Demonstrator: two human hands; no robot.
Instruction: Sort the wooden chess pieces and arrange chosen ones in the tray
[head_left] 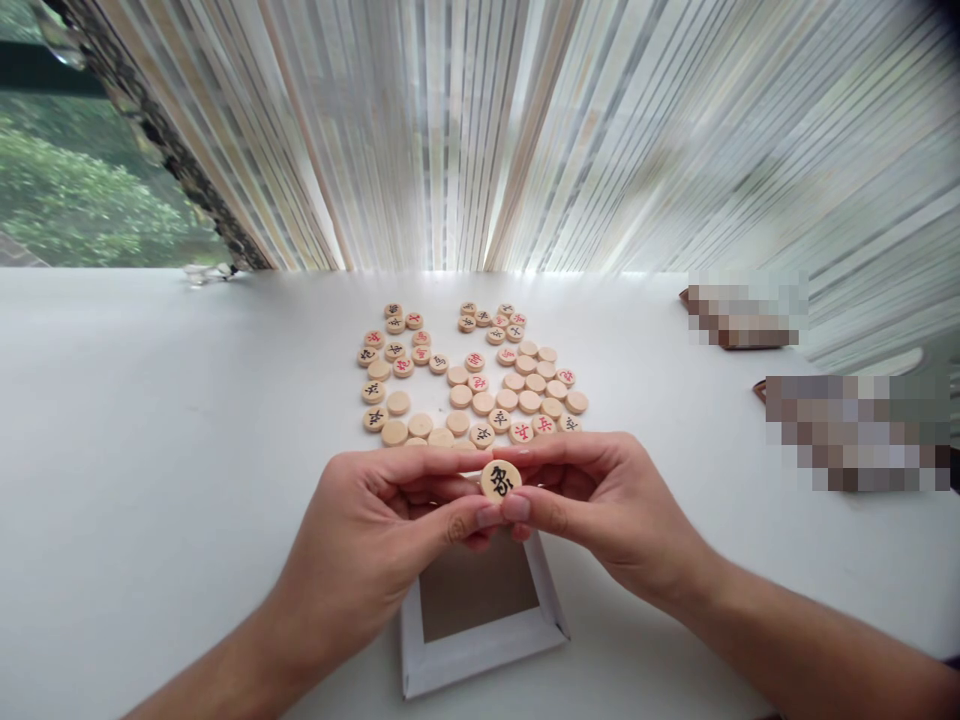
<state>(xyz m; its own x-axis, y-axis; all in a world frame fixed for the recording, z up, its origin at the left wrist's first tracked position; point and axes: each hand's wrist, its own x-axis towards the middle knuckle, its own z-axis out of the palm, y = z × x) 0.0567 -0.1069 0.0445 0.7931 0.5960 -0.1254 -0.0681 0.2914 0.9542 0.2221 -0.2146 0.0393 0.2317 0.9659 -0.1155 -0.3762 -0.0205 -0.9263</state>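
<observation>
A round wooden Chinese chess piece [501, 482] with a black character faces me, pinched between the fingertips of both hands. My left hand [397, 520] grips its left side, thumb in front and fingers behind. On the right, my right hand [600, 500] closes on it in the same way. Just beneath the hands lies a shallow white box [487, 655] with a brown inside; its far end is hidden by my fingers. Beyond it, many more Chinese chess pieces [460, 397] are spread on the table, some with red or black characters up, others blank side up.
The white table [187, 420] reaches back to a pale striped curtain [420, 130]. Two brown-edged objects, blurred out, lie at the right: one farther back [750, 320], one nearer [855, 430]. Greenery shows through the window [82, 190] at the far left.
</observation>
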